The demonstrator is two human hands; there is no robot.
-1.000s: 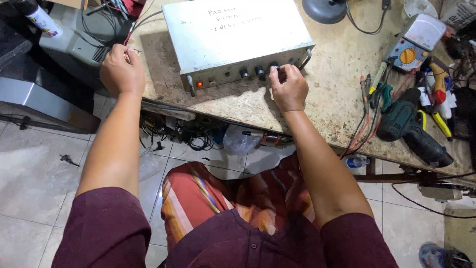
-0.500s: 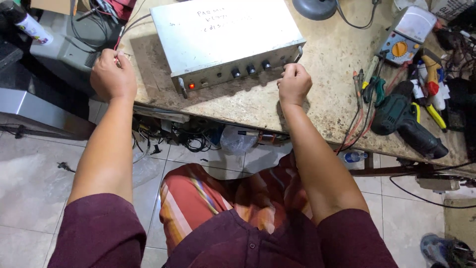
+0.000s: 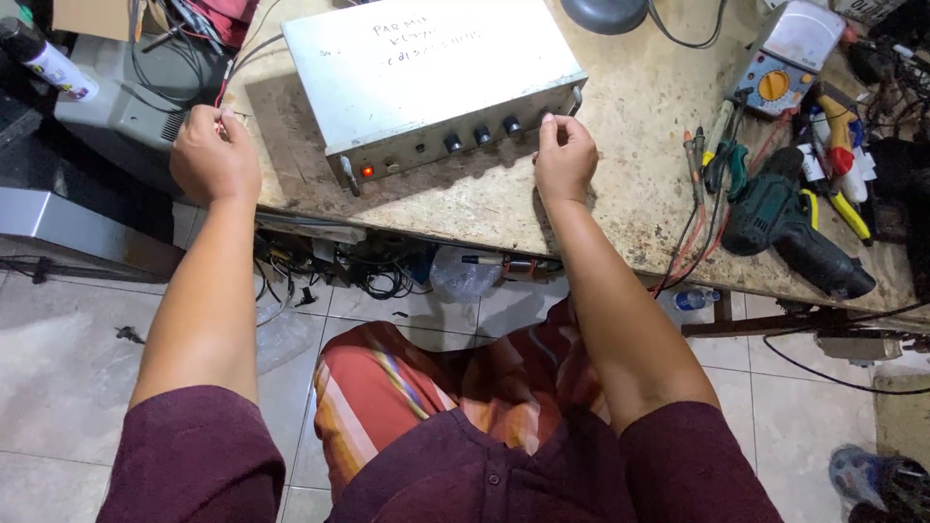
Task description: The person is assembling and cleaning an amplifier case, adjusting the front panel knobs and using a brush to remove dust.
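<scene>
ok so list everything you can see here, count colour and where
metal amplifier box: 1, silver-grey, on the workbench, tilted, small red light lit on its front
knobs: about 4, black, along the box's front panel
workbench: 1, worn beige top
multimeter: 1, grey with orange dial, upper right
power drill: 1, dark green and black, right edge
screwdrivers and probes: several, mixed colours, between the box and the drill
wires: red and black, at the bench's left corner
spray can: 1, white, far left
left hand: on the wires at the bench corner
right hand: fingers at the rightmost knob
</scene>
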